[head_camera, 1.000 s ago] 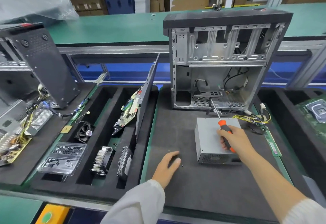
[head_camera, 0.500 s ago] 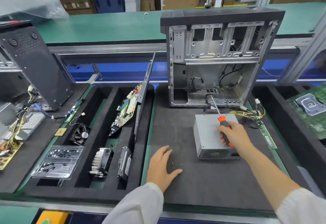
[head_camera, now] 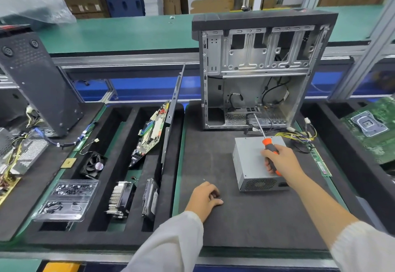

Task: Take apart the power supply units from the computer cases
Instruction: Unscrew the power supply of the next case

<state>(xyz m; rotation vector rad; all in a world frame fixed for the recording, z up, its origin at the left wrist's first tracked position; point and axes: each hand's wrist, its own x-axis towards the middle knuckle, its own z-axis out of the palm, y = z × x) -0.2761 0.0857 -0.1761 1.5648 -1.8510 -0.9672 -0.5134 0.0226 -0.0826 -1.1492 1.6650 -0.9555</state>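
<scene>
The open computer case (head_camera: 254, 72) stands upright at the back of the black foam mat (head_camera: 245, 224). The grey power supply unit (head_camera: 248, 160) lies on the mat in front of it, its yellow cable bundle (head_camera: 299, 136) trailing to the right. My right hand (head_camera: 282, 160) grips an orange-and-grey screwdriver (head_camera: 269, 146) above the unit, with the shaft pointing toward the case's bottom. My left hand (head_camera: 205, 199) rests on the mat left of the unit, fingers curled over small loose screws.
A foam tray (head_camera: 149, 237) at the left holds a motherboard (head_camera: 149, 134), side panel, fan, heatsink, hard drive and a clear screw box (head_camera: 66, 199). A RAM stick (head_camera: 320, 162) lies right of the unit. Another board (head_camera: 372, 130) sits far right.
My left hand went from flat with spread fingers to curled over the small screws on the mat. My right hand keeps holding the screwdriver over the power supply unit.
</scene>
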